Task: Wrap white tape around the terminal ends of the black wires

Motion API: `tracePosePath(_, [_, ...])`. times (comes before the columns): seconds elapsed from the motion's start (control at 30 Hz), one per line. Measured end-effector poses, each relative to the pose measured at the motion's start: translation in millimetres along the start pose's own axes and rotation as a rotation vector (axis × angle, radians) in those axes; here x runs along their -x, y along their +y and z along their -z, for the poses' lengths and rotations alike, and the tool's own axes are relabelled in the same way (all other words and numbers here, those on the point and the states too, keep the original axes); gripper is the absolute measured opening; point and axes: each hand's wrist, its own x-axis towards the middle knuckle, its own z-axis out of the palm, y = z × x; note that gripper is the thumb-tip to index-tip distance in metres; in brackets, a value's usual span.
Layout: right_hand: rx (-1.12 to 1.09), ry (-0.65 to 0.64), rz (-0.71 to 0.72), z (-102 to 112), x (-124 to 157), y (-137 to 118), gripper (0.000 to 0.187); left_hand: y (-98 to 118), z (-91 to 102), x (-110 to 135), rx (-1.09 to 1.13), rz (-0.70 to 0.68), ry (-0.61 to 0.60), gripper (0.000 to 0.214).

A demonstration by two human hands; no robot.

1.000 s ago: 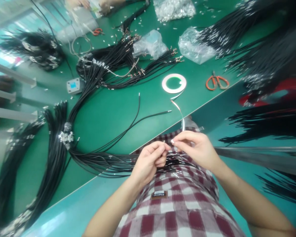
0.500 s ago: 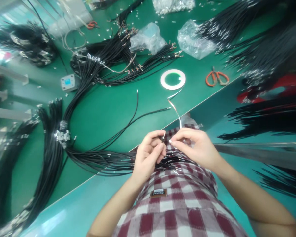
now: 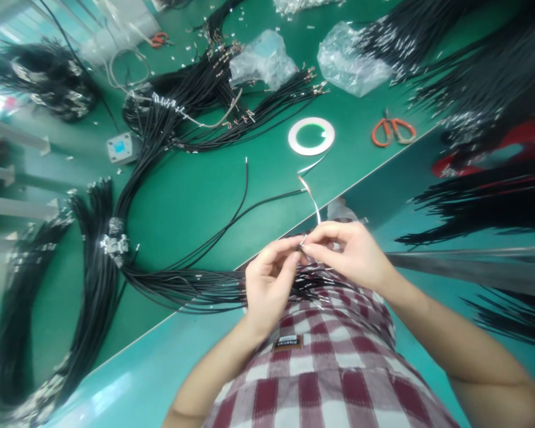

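Observation:
My left hand (image 3: 271,276) pinches the end of a black cable, its tip mostly covered by the fingers. Against it, my right hand (image 3: 343,249) is closed on the end of a narrow white tape (image 3: 314,199); the fingertips of both hands meet. The tape runs up to a flat white ring-shaped roll (image 3: 294,141) on the green table. A bundle of black cables (image 3: 182,288) passes under my left hand, its loose ends lying over my checkered apron (image 3: 330,362). Two separate cables (image 3: 238,219) branch off across the tabletop.
Orange-handled cutters (image 3: 393,131) lie near the table edge. Further back are clear plastic bags (image 3: 265,62) and more cable bundles (image 3: 223,95). A small grey box (image 3: 121,148) stands at left. Beyond the edge, black cables (image 3: 481,208) hang at right, near a metal bar (image 3: 472,270).
My right hand has moved left, bringing the tape end to the cable end in my left hand. The fingertips were apart before and now touch.

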Motion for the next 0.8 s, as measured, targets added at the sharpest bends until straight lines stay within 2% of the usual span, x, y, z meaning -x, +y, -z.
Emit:
tracePosePath(0.3, [-0.069,0.038,-0.040,-2,2,4,0.009,-1,-1.5,-1,-0.135,-0.105,-0.024,0.021])
tracePosePath(0.6, [-0.123,0.079,-0.077,-7,2,13,0.010,0,-0.1,-1,-0.221,-0.072,-0.073,0.029])
tracePosePath(0.67, [-0.149,0.077,-0.081,-7,1,16,0.011,-2,1.1,0,-0.308,-0.143,-0.078,0.029])
tracePosePath(0.8, [-0.216,0.080,-0.086,-7,-1,21,0.010,-12,4.0,0,-0.577,-0.446,-0.094,0.033])
